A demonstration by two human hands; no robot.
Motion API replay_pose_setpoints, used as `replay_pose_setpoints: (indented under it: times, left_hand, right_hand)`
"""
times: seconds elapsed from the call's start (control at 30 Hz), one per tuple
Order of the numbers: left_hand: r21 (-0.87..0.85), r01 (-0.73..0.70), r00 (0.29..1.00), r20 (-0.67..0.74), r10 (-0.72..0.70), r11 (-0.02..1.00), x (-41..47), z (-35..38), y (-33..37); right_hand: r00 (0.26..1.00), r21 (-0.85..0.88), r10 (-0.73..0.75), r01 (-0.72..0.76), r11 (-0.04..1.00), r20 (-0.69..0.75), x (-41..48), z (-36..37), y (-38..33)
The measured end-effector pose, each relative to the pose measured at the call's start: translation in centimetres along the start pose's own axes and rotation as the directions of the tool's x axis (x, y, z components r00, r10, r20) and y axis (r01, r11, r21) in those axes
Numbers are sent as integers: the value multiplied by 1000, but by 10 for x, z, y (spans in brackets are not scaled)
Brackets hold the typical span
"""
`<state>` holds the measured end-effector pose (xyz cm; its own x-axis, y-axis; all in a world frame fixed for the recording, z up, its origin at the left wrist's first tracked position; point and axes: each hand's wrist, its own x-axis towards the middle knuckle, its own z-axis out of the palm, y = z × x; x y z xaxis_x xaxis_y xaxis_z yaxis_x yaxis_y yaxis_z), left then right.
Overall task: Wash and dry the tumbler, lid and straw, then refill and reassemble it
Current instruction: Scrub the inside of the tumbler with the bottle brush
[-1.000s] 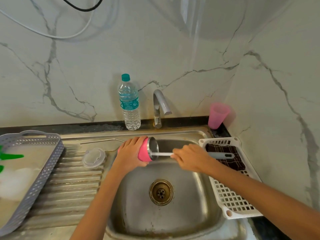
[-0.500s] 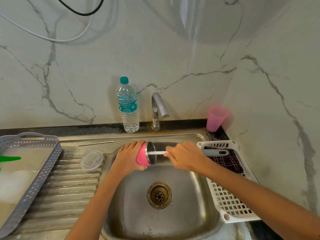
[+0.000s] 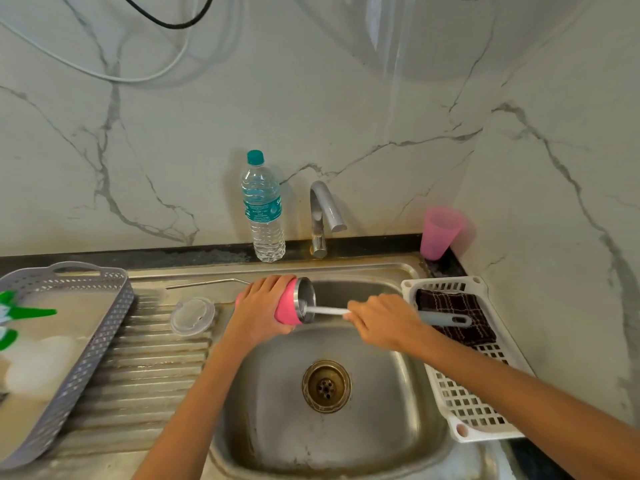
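My left hand [image 3: 258,308] grips the pink steel tumbler [image 3: 294,304], held on its side over the sink with its mouth facing right. My right hand [image 3: 381,323] grips a bottle brush [image 3: 327,310] by its grey handle. The brush's white stem runs into the tumbler's mouth, and its head is hidden inside. The clear lid [image 3: 193,316] lies flat on the ribbed drainboard, left of the tumbler. The metal straw [image 3: 204,283] lies along the drainboard's back edge.
The steel sink [image 3: 381,427] has a drain at its middle and a tap [image 3: 322,216] behind. A water bottle [image 3: 263,209] and a pink cup [image 3: 439,233] stand at the back. A white rack [image 3: 478,403] holding a dark cloth [image 3: 450,311] is right; a grey basket [image 3: 86,351] left.
The brush has slid a little further into the tumbler, my right hand moving left with it. My left hand keeps its grip on the tumbler.
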<state>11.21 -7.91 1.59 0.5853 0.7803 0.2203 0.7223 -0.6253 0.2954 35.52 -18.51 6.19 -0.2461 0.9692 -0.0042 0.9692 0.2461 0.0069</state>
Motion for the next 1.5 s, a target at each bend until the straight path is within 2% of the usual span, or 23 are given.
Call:
replay_pose_setpoints:
  times: [0.1, 0.27, 0.33, 0.43, 0.63, 0.7, 0.77, 0.83, 0.97, 1.03, 1.13, 1.3, 1.43, 1.5]
  left_hand:
    - [-22, 11, 1000, 3, -11, 1000, -6, 5, 3]
    - [-2, -24, 998, -54, 24, 1000, -6, 3, 8]
    - [-2, -16, 999, -45, 16, 1000, -2, 0, 5]
    - [-27, 15, 1000, -6, -15, 1000, -4, 1, 2]
    - [-20, -4, 999, -39, 3, 1000, -3, -6, 1]
    - [6, 8, 1000, -29, -8, 1000, -2, -5, -2]
    - [-24, 35, 999, 7, -35, 999, -8, 0, -5]
    - [-27, 28, 999, 25, -28, 999, -14, 5, -5]
    - [19, -14, 999, 44, 13, 1000, -11, 3, -3]
    - [22, -14, 998, 58, 13, 1000, -9, 1, -7]
    - [-16, 10, 998, 67, -9, 1000, -13, 3, -10]
    - [-37, -10, 999, 36, 11, 999, -8, -4, -9]
    - [-43, -1, 998, 64, 4, 999, -5, -6, -9]
    - [-55, 9, 997, 73, -5, 998, -8, -2, -7]
  right_hand:
    - [998, 14, -67, 67, 998, -20, -3, -9, -6]
    - [999, -2, 41, -41, 999, -18, 9, -14, 14]
    - [1000, -11, -2, 2, 1000, 8, 2, -8, 0]
    - [997, -6, -70, 70, 998, -38, 3, -15, -10]
    - [998, 174, 54, -61, 983, 43, 12, -3, 7]
    - [998, 137, 4, -12, 991, 55, 4, -1, -9]
    - [999, 89, -50, 50, 995, -4, 2, -6, -14]
    - [999, 47, -41, 42, 998, -25, 10, -12, -4]
    - [999, 51, 24, -26, 998, 28, 13, -4, 7]
    - [997, 47, -25, 22, 999, 70, 5, -1, -7]
    - [994, 39, -106, 105, 994, 27, 6, -11, -13]
    - [1000, 28, 17, -17, 999, 11, 16, -10, 4]
    - [995, 15, -96, 96, 995, 18, 5, -10, -18]
    - [997, -7, -82, 82, 997, 3, 12, -17, -8]
